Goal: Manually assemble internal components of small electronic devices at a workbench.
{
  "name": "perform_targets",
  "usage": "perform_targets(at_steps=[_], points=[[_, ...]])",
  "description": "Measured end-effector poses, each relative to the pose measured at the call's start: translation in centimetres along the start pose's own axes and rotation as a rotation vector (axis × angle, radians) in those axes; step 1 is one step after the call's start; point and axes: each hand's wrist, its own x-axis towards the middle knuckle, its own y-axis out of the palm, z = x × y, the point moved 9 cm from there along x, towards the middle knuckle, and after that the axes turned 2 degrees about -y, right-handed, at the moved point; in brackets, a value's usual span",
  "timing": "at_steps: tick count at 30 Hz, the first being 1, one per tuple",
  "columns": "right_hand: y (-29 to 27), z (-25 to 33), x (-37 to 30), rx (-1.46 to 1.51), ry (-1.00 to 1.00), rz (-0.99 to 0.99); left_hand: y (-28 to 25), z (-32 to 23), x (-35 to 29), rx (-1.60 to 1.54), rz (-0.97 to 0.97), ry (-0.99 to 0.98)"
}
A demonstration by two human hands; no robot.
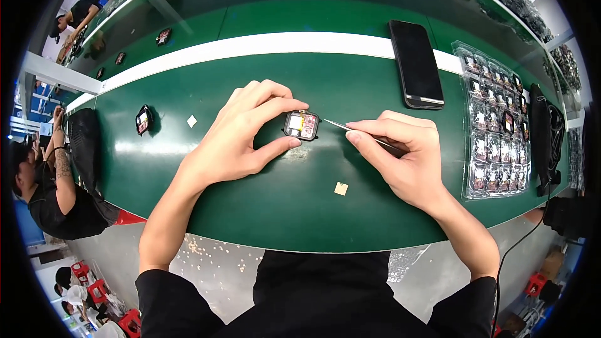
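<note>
Between the thumb and index finger of my left hand (241,131) is a small square watch case (301,124). Its open face shows a white block, a yellow strip and pinkish circuitry. My right hand (404,156) grips slim metal tweezers (338,125), their tip just right of the case and apart from it. A small cream square piece (341,188) lies on the green tabletop below the tweezers. Left of my left hand rest a whitish square piece (192,121) and another dark watch case (144,120), tilted on the table.
A black phone (416,62) lies at the back right across a white strip (300,44). Farther right, a clear plastic tray (466,150) holds several watch cases, with a black bag and cable (546,131) beyond. Another person (53,194) sits at the left end.
</note>
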Motion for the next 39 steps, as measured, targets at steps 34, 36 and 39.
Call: perform_targets(at_steps=[34, 36, 39], points=[[1.4, -0.8, -0.7, -0.124, -0.063, 0.048, 1.7, -1.0, 0.3, -0.131, 0.106, 0.003], [1.4, -0.9, -0.8, -0.102, -0.047, 0.03, 1.8, -0.8, 0.3, -0.13, 0.11, 0.011], [1.1, -0.5, -0.8, -0.118, -0.081, 0.021, 1.6, -1.1, 0.3, -0.137, 0.11, -0.014]])
